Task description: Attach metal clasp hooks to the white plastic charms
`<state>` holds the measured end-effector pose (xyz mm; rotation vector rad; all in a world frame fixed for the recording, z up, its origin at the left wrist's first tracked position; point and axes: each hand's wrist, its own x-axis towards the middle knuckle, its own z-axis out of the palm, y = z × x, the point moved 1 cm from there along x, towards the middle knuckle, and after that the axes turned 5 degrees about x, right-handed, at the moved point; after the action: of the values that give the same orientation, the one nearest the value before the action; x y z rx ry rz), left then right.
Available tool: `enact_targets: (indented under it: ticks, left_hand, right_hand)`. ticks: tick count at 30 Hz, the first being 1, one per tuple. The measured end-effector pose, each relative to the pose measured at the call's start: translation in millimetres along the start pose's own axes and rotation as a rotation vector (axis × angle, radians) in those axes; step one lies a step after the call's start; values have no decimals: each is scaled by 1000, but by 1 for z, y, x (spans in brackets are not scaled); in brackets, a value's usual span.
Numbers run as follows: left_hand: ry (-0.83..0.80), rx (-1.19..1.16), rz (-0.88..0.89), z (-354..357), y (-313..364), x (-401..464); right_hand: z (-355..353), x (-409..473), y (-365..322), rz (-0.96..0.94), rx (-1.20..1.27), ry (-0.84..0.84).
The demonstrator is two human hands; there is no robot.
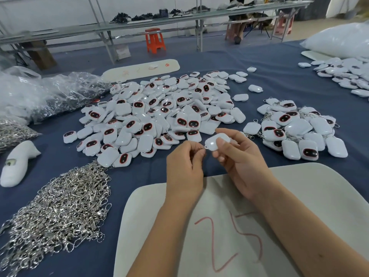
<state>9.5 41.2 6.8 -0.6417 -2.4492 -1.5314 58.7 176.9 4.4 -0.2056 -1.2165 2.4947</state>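
My right hand grips a white plastic charm between thumb and fingers, above the blue table. My left hand pinches a small metal clasp hook right at the charm's left edge; most of the hook is hidden by my fingers. A big heap of white charms with dark oval faces lies just beyond my hands. To the right sits a smaller pile of charms with hooks on them. A large heap of loose metal clasp hooks spreads at the left.
A pale board marked "25" in red lies under my forearms. A white moulded piece and clear bags of hooks are at the left. More charms and a white bag sit far right. An orange stool stands beyond the table.
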Motion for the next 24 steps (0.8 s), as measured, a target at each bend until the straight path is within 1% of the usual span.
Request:
enact_targets:
  ticks: [4,6,9,10,11,12,14,16,18,19,21,24]
  left_hand:
    - [-36,335,59,-5,2,1]
    - [-72,439,70,-4,4,2]
    - [-185,634,43,-2,10,4]
    - [-203,682,42,-2,10,3]
    - [-194,680,51,-2,9,2]
    - [-157,611,64,-2,8,1]
    - [-52,329,32,-6,3,0]
    - [3,-56,-85,-7,-1,1]
    - [-25,-431,-249,-4,0,3]
    - [-41,-562,-311,-2,1,3]
    - [-49,-684,-377,2,2,2]
    - [-46,-711,-387,3,4,-2]
  right_hand:
    - [1,-2,0,-158,-370,-20]
    - [2,-4,1,-211,-511,-69]
    - [2,-6,7,-296,-731,-127]
    - [2,-7,8,-321,-783,-130]
    - [3,-7,10,-327,-786,-123]
    - [3,-7,9,-313,-739,-109]
    - [3,-4,6,-259,-566,-66]
    - [1,-2,1,-191,-359,-43]
    - [0,0,-2,-100,-131,-54]
    - [1,0,-3,-60,-34,-63]
    - [2,0,-3,-16,69,-83]
    - [3,0,-3,-14,57,-90]
